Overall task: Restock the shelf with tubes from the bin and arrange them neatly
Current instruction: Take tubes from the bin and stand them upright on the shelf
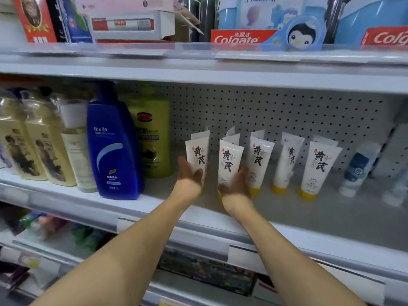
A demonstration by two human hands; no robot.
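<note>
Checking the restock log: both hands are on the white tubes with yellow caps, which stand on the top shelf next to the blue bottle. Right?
Not quite. The head view shows the left hand and right hand on white tubes with yellow caps, beside the blue bottle, but they stand on the middle shelf, under the shelf of toothpaste boxes.

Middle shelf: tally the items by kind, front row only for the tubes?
White tubes with yellow caps, front row: 5
Blue bottle: 1
Green bottle: 1
Total: 7; blurred items at both ends not counted.
</note>
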